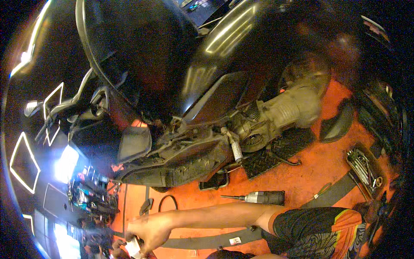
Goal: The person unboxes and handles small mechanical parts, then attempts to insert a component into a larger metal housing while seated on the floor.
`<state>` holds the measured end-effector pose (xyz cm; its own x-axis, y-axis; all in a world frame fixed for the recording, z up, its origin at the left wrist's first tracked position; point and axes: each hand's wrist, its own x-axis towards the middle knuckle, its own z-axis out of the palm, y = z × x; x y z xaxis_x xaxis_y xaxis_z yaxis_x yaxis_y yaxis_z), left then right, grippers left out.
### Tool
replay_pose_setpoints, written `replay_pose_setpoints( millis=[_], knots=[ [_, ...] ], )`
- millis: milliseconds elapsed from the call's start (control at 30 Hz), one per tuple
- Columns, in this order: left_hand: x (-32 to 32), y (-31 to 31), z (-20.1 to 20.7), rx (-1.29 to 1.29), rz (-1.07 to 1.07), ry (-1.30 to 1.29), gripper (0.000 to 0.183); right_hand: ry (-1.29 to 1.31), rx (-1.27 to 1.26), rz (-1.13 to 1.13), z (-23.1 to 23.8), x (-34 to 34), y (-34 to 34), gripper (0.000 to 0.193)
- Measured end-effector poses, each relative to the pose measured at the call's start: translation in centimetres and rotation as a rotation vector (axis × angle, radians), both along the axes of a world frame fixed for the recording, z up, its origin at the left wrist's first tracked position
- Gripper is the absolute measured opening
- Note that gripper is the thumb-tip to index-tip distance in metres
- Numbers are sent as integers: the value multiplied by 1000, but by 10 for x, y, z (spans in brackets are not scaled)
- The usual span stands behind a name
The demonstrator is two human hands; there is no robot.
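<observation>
At the lower left, my right hand (151, 234) curls its fingers round a small white object (133, 248) whose kind I cannot make out. My right arm stretches across the picture from the right, in a black and orange sleeve. Fingers of my left hand (118, 249) show at the lower edge, bent against the white object's other side; the rest of that hand is out of view. Beyond my arm stands a scooter (185, 166) with its frame, engine (254, 134) and a silver-grey spring (236, 149) exposed.
A power-driver-like tool (267, 197) with a long bit lies on the orange floor (198, 196), beside a black hose (168, 197). Farther right are a tray of wrenches (366, 170), a black cover (338, 123) and a wire loop (323, 190). A dark mat (276, 155) lies under the engine.
</observation>
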<state>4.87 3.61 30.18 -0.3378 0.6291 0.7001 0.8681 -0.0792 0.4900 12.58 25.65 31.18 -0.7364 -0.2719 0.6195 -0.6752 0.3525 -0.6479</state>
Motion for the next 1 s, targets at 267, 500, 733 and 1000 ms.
replay_pose_setpoints(
  millis=[267,500,733,1000],
  knots=[
    [-4,44,-12,558,84,-162,46,-112,-111,142,-13,-16,19,70],
    [13,25,-34,782,75,-586,54,-160,-90,80,-16,-33,-30,54],
    [19,7,-69,889,-168,-1168,58,-10,193,-105,-55,-47,-48,41],
    [0,2,-116,979,60,-1097,36,285,259,-237,-92,-76,-78,30]
  ],
)
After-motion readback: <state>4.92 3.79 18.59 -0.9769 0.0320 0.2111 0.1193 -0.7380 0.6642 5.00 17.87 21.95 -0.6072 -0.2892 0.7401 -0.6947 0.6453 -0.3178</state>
